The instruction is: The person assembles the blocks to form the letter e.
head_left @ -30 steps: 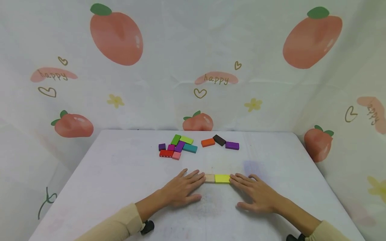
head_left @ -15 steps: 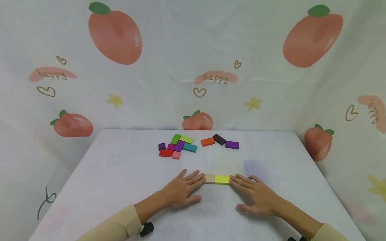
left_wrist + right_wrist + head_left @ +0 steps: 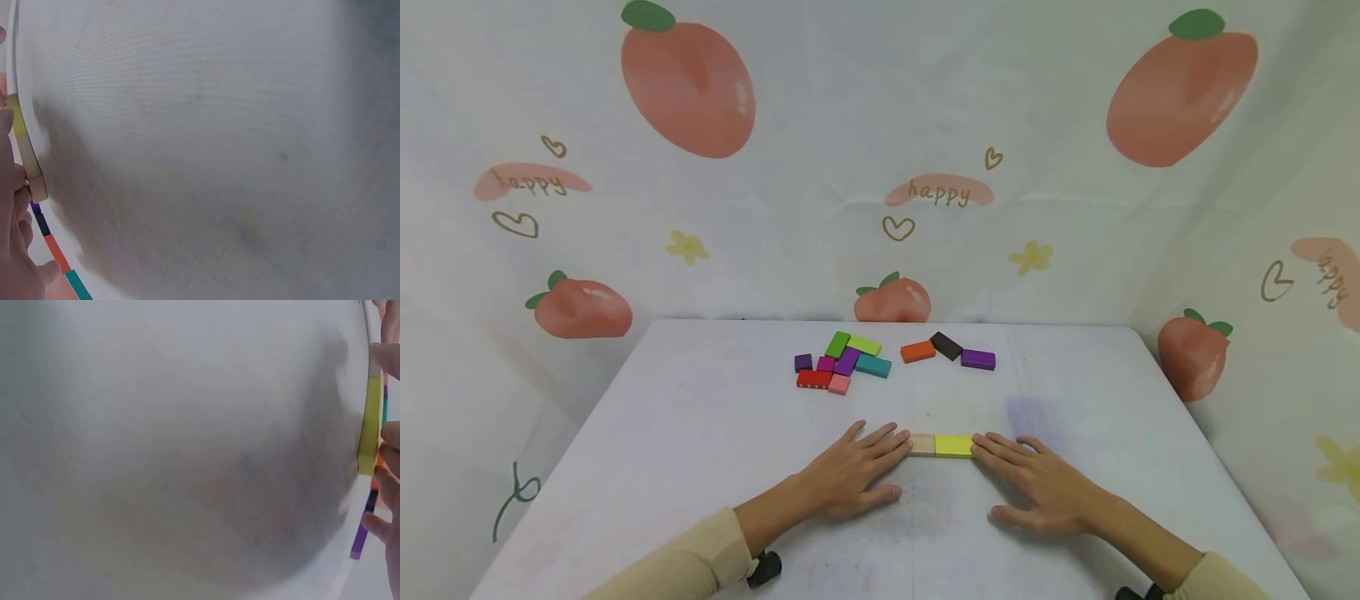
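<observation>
The yellow block (image 3: 953, 447) is flanked by the left hand (image 3: 856, 473) and right hand (image 3: 1036, 485), palms down, fingers extended inward.

The flat beige wood-toned block (image 3: 922, 446) is pale and plain, the flat yellow rectangular block (image 3: 953, 447) a bright lemon. White dots line the near side of the red rectangular block (image 3: 814, 379); the teal rectangular block (image 3: 873, 366) and orange rectangular block (image 3: 917, 352) are plain. The white tabletop (image 3: 700, 417) shows faint bluish-purple smudges (image 3: 1033, 417). Coral fruits (image 3: 688, 92) with green leaves (image 3: 648, 16) and pale yellow flowers (image 3: 1032, 258) pattern the white cloth backdrop (image 3: 820, 108).
</observation>
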`<state>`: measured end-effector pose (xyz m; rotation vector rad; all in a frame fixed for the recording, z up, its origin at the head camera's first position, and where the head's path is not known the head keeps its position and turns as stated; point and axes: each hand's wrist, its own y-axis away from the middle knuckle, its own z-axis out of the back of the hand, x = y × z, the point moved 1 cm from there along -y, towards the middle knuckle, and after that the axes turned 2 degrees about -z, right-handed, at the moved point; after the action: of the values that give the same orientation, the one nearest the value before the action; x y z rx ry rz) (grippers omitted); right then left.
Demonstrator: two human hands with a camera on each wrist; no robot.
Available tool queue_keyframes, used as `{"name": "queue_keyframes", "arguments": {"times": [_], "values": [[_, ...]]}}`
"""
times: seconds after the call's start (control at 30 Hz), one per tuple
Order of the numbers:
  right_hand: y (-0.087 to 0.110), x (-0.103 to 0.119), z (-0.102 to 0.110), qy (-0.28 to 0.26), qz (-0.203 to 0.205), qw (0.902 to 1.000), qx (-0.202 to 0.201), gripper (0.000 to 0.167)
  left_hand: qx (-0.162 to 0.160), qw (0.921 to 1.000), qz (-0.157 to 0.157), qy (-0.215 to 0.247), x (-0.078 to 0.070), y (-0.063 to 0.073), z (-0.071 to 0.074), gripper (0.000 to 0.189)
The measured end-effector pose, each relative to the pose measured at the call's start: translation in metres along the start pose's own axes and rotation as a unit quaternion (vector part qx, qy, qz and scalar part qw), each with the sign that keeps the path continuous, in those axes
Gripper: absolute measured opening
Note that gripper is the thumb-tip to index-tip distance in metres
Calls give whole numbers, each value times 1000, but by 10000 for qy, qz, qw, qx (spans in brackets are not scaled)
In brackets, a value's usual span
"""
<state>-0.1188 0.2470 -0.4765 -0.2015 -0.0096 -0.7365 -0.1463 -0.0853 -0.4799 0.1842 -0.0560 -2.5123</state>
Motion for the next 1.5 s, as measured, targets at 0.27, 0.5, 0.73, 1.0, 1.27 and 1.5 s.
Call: {"name": "queue_keyframes", "arguments": {"times": [0.27, 0.5, 0.73, 1.0, 1.27, 1.5], "values": [[1, -3, 3, -204, -11, 9998, 55, 73, -45, 10000, 0, 40, -1, 0, 1, 70], [0, -4, 5, -301, -6, 9995, 66, 71, 24, 9999, 28, 119, -1, 0, 2, 70], [0, -5, 3, -329, -71, 9993, 167, 71, -55, 9999, 41, 113, -1, 0, 0, 69], [0, -5, 1, -373, -48, 9992, 109, 69, -149, 9997, 42, 193, -2, 1, -1, 69], [2, -2, 2, -507, -263, 9975, 405, 72, -134, 9996, 10, 253, -3, 1, 0, 68], [4, 0, 1, -412, -196, 9985, 292, 73, -130, 9996, 14, 267, -8, 5, -1, 68]]}}
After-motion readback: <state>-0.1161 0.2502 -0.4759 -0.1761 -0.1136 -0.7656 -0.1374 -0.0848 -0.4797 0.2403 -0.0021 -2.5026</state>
